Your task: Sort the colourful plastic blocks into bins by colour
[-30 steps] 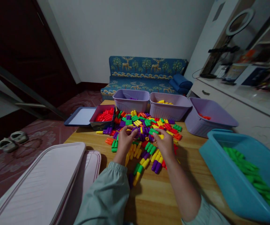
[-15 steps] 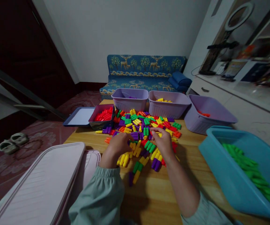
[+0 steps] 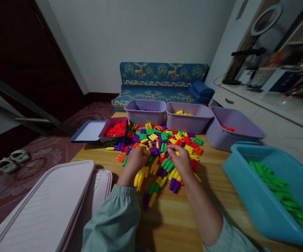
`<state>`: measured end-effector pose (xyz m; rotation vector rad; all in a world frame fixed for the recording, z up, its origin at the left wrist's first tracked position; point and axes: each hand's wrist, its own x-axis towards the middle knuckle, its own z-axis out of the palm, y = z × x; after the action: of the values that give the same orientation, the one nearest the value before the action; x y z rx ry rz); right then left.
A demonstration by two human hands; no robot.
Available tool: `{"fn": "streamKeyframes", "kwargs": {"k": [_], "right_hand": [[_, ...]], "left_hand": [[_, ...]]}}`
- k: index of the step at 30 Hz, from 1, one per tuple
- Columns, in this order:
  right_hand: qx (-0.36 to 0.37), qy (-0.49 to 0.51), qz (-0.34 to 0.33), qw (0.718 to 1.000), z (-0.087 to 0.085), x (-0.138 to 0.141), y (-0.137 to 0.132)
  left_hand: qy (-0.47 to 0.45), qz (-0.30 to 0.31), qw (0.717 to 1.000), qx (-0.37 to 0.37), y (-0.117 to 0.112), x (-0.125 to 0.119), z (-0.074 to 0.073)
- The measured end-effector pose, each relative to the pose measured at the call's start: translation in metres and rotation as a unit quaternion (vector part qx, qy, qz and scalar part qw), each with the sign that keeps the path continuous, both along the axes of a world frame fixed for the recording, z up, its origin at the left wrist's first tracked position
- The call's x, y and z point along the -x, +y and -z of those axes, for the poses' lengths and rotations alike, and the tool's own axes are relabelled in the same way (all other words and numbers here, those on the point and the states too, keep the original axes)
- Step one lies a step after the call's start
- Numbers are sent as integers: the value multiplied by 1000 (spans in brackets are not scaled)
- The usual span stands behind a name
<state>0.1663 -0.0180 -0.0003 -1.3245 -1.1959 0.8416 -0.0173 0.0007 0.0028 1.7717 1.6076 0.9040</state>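
Observation:
A pile of bullet-shaped plastic building pieces (image 3: 153, 151) in red, yellow, green, purple and orange spreads over the wooden table (image 3: 177, 220). At the pile's near left, my left hand (image 3: 136, 160) is closed on a yellow plastic piece (image 3: 146, 151), partly hidden by the fingers. My right hand (image 3: 179, 159) hovers over the pile's right side, thumb and fingers drawn together. Whatever lies between those fingertips is too small to make out. Closest to me lies a joined purple, green and yellow cluster (image 3: 154, 190).
Lilac bins (image 3: 146, 115) stand along the back, holding purple, yellow and orange pieces. A turquoise bin (image 3: 248, 196) with green pieces is at right. The tin (image 3: 109, 140) at left holds red pieces, its lid (image 3: 88, 131) beside it. Pale lids (image 3: 48, 199) lie near left.
My left hand has risen slightly from the pile, and a yellow piece now shows in its fingers. My right hand has shifted a little left, its fingertips closer together.

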Motion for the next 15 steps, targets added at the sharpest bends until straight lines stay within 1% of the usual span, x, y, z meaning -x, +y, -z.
{"fn": "streamKeyframes", "kwargs": {"k": [1, 2, 4, 6, 8, 10, 12, 14, 15], "right_hand": [[7, 7, -4, 1000, 0, 1, -1], [17, 16, -11, 1000, 0, 3, -2], [41, 50, -35, 997, -3, 7, -4], [71, 128, -64, 987, -7, 10, -7], [120, 243, -77, 959, -13, 13, -8], [178, 357, -79, 914, -20, 15, -9], [218, 443, -77, 866, -27, 16, -10], [228, 504, -77, 830, -34, 16, -11], [228, 524, -77, 817, -36, 16, -11]], "left_hand": [[-72, 2, 996, 43, 1, -1, -2], [-143, 13, 985, 95, 1, -2, -4], [-268, 49, 944, 185, -1, -5, -10], [-343, 90, 905, 234, -4, -7, -15], [-371, 110, 886, 255, -6, -8, -17], [-370, 115, 884, 261, -8, -9, -17], [-353, 107, 893, 257, -8, -10, -16], [-324, 95, 907, 249, -7, -11, -13], [-311, 90, 914, 246, -6, -12, -11]]}}
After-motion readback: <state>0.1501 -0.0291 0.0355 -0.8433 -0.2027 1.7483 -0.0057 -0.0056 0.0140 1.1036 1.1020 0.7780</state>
